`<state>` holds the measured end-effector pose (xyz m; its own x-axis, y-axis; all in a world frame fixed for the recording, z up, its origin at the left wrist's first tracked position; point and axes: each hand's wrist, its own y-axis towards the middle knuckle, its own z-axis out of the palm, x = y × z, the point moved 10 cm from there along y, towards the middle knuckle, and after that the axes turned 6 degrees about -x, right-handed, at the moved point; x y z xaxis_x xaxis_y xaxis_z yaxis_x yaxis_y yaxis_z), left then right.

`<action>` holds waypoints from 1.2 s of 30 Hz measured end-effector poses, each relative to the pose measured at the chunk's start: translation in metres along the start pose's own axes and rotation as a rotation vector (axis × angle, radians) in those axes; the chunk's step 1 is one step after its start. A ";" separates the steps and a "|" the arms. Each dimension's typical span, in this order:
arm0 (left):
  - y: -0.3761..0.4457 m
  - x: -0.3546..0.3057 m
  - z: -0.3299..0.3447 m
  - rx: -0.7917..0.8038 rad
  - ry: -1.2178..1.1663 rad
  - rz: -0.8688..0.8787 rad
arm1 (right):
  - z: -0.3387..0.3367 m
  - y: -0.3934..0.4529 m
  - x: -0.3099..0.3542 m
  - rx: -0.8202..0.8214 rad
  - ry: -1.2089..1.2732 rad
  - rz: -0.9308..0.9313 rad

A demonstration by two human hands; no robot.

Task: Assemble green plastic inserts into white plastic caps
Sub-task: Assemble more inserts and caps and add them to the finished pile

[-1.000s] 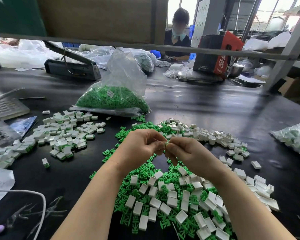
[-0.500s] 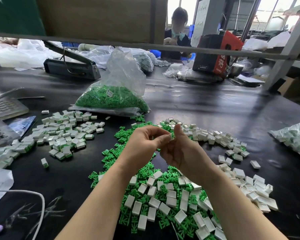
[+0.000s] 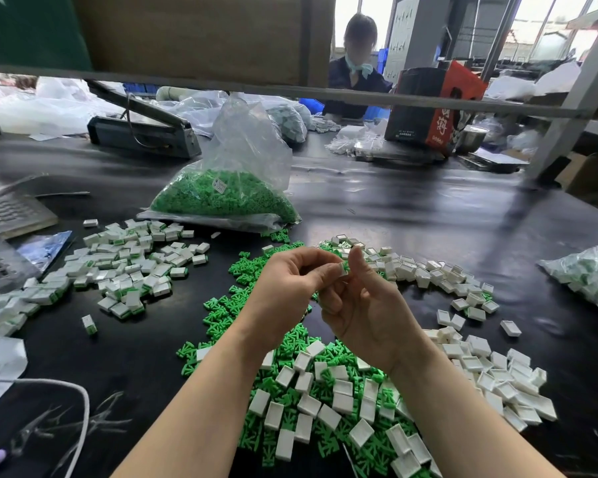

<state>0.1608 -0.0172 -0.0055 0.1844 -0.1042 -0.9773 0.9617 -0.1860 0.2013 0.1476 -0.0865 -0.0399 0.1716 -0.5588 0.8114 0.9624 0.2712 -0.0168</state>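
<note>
Having opened up since a second ago: right hand (image 3: 366, 305) now turned palm-inward with thumb raised upright, no longer bunched knuckle to knuckle against the left hand (image 3: 290, 291). Pinching a small white cap (image 3: 342, 269) between left thumb and forefinger, a sliver of green showing at its edge — whether the insert is fully seated, cannot tell. Touching that cap with the right thumb, remaining right fingers curling loosely toward the palm and gripping nothing visible. Hovering, both hands, above a mixed heap of green inserts (image 3: 221, 312) and loose white caps (image 3: 480, 367) spreading across the black table (image 3: 411, 208). Lying to the left, well apart from the hands, a pile of assembled caps (image 3: 125, 270) showing green at their edges. Sitting beyond the heap, a clear plastic bag of green inserts (image 3: 228, 194) — upright, open at the top. Resting at the right edge, another bag (image 3: 591, 270) holding white and green pieces. Sitting across the table, another person (image 3: 356, 74) beside a red and black box (image 3: 435, 105).
</note>
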 end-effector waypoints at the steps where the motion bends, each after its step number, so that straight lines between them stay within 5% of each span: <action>1: 0.000 0.000 0.000 0.001 -0.001 -0.001 | 0.000 0.000 0.000 0.003 0.003 0.000; 24: 0.000 -0.001 -0.003 -0.031 -0.031 0.017 | 0.006 -0.001 -0.001 0.040 0.021 0.059; 36: 0.000 -0.009 -0.008 -0.068 0.086 0.083 | 0.000 -0.001 0.006 0.040 -0.322 -0.061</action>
<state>0.1606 -0.0084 0.0027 0.2782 -0.0318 -0.9600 0.9532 -0.1137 0.2800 0.1477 -0.0897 -0.0353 0.0319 -0.3000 0.9534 0.9587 0.2789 0.0557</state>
